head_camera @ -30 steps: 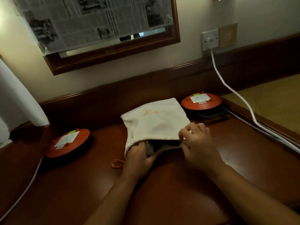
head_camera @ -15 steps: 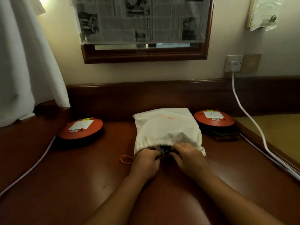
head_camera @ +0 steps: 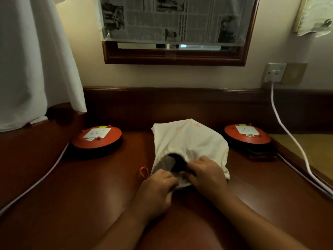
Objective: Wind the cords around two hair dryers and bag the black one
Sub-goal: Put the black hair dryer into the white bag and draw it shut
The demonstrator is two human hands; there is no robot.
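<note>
Black hair dryer [head_camera: 177, 162] is showing at center; left hand [head_camera: 158, 186] and right hand [head_camera: 207, 175] are pinching the drawstring bag [head_camera: 189, 141] mouth; ease it fully inside before cinching.

Two bare forearms reach forward from the bottom of the frame and converge near the centre, wrists low over the surface. The left hand [head_camera: 158, 186] lies palm down, knuckles up, its fingers [head_camera: 171, 179] curled and pinching the near edge of the bag [head_camera: 189, 141] at its mouth. The right hand [head_camera: 207, 175] sits just beside it, also palm down and slightly further forward, its fingers [head_camera: 192, 167] bent onto the same gathered edge of cloth. The two hands nearly touch at the fingertips. Both thumbs are tucked under and hidden. The left forearm angles in from lower left, the right from lower right.
</note>
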